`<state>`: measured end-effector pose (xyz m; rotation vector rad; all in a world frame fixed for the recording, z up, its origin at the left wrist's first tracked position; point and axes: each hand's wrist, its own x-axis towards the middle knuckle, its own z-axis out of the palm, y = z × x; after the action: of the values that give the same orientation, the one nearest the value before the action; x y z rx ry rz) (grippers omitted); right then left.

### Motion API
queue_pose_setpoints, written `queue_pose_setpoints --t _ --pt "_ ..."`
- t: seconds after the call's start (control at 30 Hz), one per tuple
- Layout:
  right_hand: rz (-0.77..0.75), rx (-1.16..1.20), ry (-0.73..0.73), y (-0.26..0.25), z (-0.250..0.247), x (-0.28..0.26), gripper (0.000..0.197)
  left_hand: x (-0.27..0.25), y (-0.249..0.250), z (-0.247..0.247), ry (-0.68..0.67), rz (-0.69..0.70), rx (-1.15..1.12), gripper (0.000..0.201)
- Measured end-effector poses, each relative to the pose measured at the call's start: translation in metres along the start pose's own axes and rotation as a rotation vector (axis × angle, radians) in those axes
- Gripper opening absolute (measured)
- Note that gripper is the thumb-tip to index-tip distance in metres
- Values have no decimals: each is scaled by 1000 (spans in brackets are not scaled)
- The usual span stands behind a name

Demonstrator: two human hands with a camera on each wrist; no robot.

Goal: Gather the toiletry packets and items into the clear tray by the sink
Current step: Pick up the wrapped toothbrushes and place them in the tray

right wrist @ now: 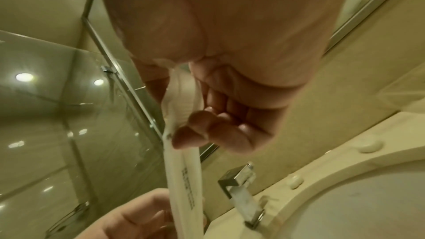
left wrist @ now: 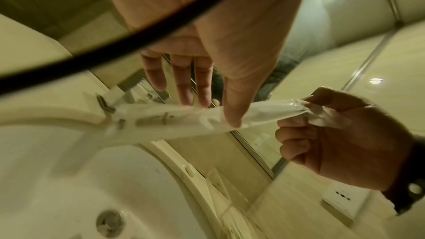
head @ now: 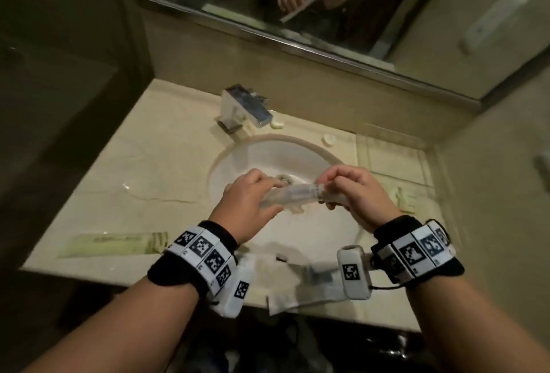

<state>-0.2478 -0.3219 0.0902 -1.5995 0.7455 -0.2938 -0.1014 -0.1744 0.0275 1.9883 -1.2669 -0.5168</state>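
Both hands up over the sink [head: 238,161]: left hand [head: 250,197] and right hand [head: 354,191] each pinch an end of a long pale packet [head: 294,195], fingers curled tight. Only the right wrist view catches printed text along the packet.

Left hand [head: 248,197] and right hand [head: 354,191] raised side by side, fingers curled, pinching

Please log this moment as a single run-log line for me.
left hand: holds packet end | right hand: pinches other end | long white packet: held above sink | clear tray: holds no packet yet
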Motion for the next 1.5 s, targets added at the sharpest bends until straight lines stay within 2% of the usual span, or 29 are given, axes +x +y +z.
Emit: queue_pose_setpoints --t 0.13,0.2,0.27,0.3,0.33,0.37,0.43,0.47,0.57,0.67,0.77,0.9,1.0,1.13,1.23,1.3,1.4,1.5 --pt "28 137 94 16 -27 -30 15 11 26 27 -94 97 -19 19" --pt "38 228 149 23 -39 -40 30 18 37 36 -165 79 -17 10" --pt "65 325 254 36 -47 -50 49 22 41 43 -182 41 -48 13" --pt "88 295 308 44 -51 -58 46 24 42 47 -177 22 -67 15" --pt "101 139 315 56 -51 -65 36 24 42 49 -155 -5 -97 15" --pt "107 -161 260 71 -50 -74 26 24 43 51 -133 -38 -144 14" --pt "84 -825 -9 105 -43 -89 23 25 44 56 -102 -128 -266 18" --pt "66 -1010 -133 121 -37 -94 28 25 44 58 -98 -175 -323 26" --pt "36 -1140 -239 153 -21 -101 40 23 45 63 -100 -292 -473 26" --pt "-17 -1297 -264 170 -10 -101 40 20 44 62 -102 -389 -616 20" --pt "7 -1399 -314 175 -4 -97 41 19 40 61 -97 -438 -656 10" --pt "-77 -1447 -307 181 -6 -94 37 16 34 59 -101 -477 -679 9" --pt "-79 -1372 -255 167 -4 -99 30 14 31 56 -101 -488 -733 11" --pt "9 -1063 -207 148 -24 -102 7 13 28 51 -88 -478 -774 24" --pt "35 -721 -51 140 -46 -112 18 15 23 50 -50 -502 -779 19" --pt "98 -454 64 129 -55 -112 13 16 22 51 -41 -525 -796 15" --pt "46 -135 256 112 -58 -100 23 15 25 58 -97 -548 -856 17" --pt "38 52 279 90 -43 -82 11 10 34 67 -187 -511 -891 25"
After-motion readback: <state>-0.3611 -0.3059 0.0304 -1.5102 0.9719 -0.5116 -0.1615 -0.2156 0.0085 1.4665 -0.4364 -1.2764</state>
